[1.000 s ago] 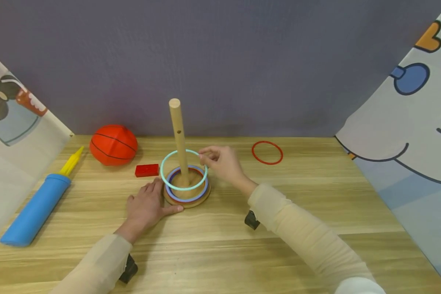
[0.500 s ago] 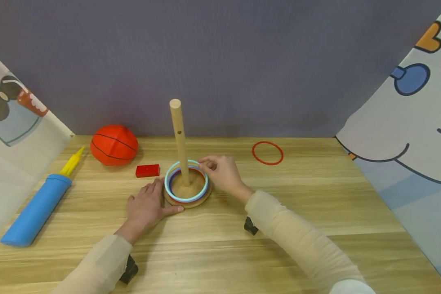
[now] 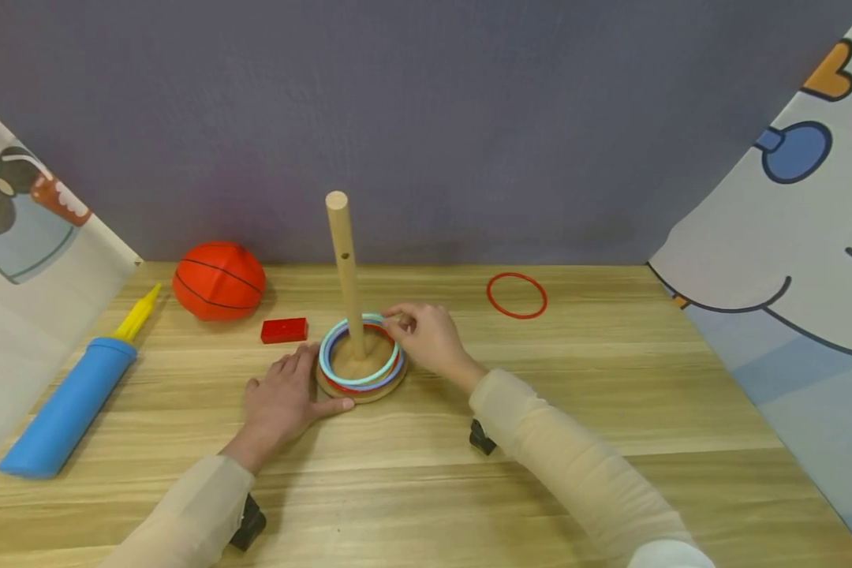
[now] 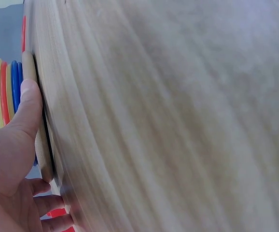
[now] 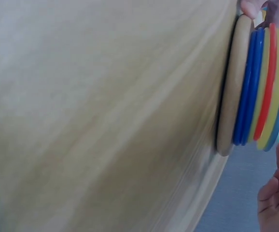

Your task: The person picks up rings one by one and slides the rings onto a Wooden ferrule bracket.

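A wooden ring-toss stand has an upright post on a round base. Blue, yellow, red and light-blue rings lie stacked around the post, plainest in the right wrist view. My right hand pinches the far right edge of a mint-green ring, which encircles the post at the top of the stack, slightly tilted. On the base's left side rests my left hand, fingers spread; its thumb lies along the base's rim in the left wrist view.
A loose red ring lies on the table at the right. At the left are a red brick, a red ball with black lines and a blue pump with a yellow nozzle. A grey panel stands behind.
My right hand has lowered the mint-green ring down the post to the stack, keeping its pinch. The left hand has stayed against the base.
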{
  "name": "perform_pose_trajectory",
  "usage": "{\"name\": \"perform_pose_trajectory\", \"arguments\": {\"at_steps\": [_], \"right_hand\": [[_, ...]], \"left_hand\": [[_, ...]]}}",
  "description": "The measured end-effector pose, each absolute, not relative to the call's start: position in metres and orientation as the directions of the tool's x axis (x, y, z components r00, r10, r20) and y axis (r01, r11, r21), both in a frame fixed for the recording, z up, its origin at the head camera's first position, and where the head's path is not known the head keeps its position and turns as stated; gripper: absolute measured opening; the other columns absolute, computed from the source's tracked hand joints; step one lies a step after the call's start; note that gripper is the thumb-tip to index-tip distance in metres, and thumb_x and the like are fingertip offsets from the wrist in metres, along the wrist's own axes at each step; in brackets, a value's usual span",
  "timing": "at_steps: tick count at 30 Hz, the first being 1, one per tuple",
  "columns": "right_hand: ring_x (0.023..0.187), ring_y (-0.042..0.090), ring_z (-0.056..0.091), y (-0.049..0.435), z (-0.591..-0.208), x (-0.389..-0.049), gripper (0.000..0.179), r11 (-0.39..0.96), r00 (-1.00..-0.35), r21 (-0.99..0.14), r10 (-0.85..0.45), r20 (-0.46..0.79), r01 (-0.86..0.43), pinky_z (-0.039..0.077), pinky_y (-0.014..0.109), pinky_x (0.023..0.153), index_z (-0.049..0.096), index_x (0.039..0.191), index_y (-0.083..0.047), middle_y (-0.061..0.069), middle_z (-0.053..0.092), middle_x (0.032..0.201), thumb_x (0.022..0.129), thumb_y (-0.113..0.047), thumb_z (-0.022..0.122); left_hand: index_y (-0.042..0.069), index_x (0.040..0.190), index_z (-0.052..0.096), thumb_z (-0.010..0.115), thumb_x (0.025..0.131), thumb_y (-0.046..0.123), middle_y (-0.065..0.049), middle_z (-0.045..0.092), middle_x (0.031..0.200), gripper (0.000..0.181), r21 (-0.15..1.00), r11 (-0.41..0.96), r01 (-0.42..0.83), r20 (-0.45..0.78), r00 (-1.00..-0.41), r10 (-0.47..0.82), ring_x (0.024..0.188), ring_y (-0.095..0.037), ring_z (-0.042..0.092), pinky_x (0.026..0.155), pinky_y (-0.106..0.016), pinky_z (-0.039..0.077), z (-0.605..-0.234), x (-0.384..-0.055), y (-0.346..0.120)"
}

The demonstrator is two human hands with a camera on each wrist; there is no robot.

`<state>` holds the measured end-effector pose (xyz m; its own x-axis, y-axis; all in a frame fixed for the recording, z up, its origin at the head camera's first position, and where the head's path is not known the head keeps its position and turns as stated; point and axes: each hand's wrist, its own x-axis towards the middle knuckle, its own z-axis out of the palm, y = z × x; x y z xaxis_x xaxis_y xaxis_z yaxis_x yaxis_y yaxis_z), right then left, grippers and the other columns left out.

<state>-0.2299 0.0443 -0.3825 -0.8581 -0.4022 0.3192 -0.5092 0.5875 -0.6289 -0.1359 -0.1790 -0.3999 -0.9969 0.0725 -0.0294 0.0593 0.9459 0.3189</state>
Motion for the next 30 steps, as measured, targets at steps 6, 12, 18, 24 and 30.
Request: {"name": "perform_pose_trajectory", "arguments": {"at_steps": [6, 12, 18, 24, 30], "right_hand": [[0.058, 0.01, 0.049, 0.048, -0.388, -0.228, 0.019, 0.607, -0.853, -0.603, -0.421, 0.308, -0.517, 0.039, 0.025, 0.055, 0.077, 0.112, -0.009, -0.004, 0.063, 0.072, 0.096, -0.019, 0.071], [0.069, 0.012, 0.055, 0.05, -0.392, -0.225, 0.019, 0.603, -0.863, -0.624, -0.418, 0.283, -0.497, 0.045, 0.026, 0.061, 0.077, 0.112, -0.009, 0.005, 0.067, 0.095, 0.095, -0.017, 0.073], [0.077, 0.016, 0.066, 0.05, -0.396, -0.226, 0.022, 0.537, -0.879, -0.719, -0.421, 0.225, -0.441, 0.053, 0.025, 0.065, 0.073, 0.118, -0.005, 0.009, 0.068, 0.104, 0.097, -0.011, 0.07], [0.08, 0.017, 0.068, 0.048, -0.398, -0.226, 0.021, 0.525, -0.9, -0.753, -0.384, 0.207, -0.397, 0.054, 0.025, 0.067, 0.073, 0.118, -0.006, 0.007, 0.068, 0.098, 0.098, -0.011, 0.068], [0.077, 0.016, 0.066, 0.043, -0.397, -0.225, 0.021, 0.479, -0.908, -0.796, -0.368, 0.202, -0.371, 0.054, 0.025, 0.066, 0.074, 0.117, -0.005, 0.007, 0.068, 0.096, 0.098, -0.013, 0.07]], "left_hand": [[0.003, 0.155, 0.034, 0.074, 0.077, 0.07, -0.026, 0.039, 0.156, 0.11, 0.318, 0.946, 0.057, -0.036, -0.997, 0.072, 0.135, -0.048, 0.043, 0.095, -0.077, 0.036, -0.399, -0.135, -0.179], [0.002, 0.155, 0.034, 0.075, 0.078, 0.069, -0.026, 0.039, 0.156, 0.111, 0.311, 0.949, 0.057, -0.037, -0.997, 0.072, 0.135, -0.049, 0.043, 0.096, -0.077, 0.036, -0.399, -0.135, -0.179], [0.002, 0.155, 0.033, 0.074, 0.078, 0.07, -0.026, 0.037, 0.157, 0.111, 0.311, 0.949, 0.05, -0.051, -0.996, 0.069, 0.136, -0.049, 0.042, 0.097, -0.078, 0.035, -0.4, -0.136, -0.179], [0.003, 0.156, 0.032, 0.074, 0.078, 0.071, -0.026, 0.036, 0.158, 0.111, 0.317, 0.947, 0.045, -0.062, -0.996, 0.068, 0.137, -0.049, 0.041, 0.097, -0.078, 0.034, -0.4, -0.136, -0.179], [0.002, 0.155, 0.033, 0.075, 0.077, 0.07, -0.026, 0.038, 0.156, 0.111, 0.322, 0.946, 0.05, -0.04, -0.997, 0.066, 0.136, -0.048, 0.043, 0.096, -0.077, 0.035, -0.4, -0.136, -0.179]]}}
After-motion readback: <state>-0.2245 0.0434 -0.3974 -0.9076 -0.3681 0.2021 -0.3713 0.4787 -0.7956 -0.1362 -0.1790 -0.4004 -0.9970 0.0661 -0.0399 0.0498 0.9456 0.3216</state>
